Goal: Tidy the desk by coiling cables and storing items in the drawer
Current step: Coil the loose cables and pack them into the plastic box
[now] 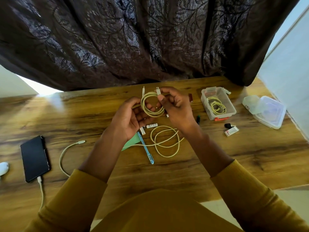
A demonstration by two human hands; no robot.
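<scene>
A cream cable (151, 113) is wound into a small coil and held above the wooden desk (250, 156). My left hand (132, 118) cradles the coil from below with its fingers curled round the loops. My right hand (173, 104) pinches one white plug end of the same cable at the coil's top. A second cream cable (164, 139) lies in loose loops on the desk under my hands. A clear plastic box (231, 108) at the right holds another coiled cable (216, 105).
A black phone (35, 158) with a plugged-in white cable (62, 158) lies at the left, beside a white mouse (3, 168). A blue pen (146, 149), green paper (133, 140), small adapters (151, 125), a box lid (270, 113) and small items (231, 130) are scattered. A dark curtain (133, 39) hangs behind.
</scene>
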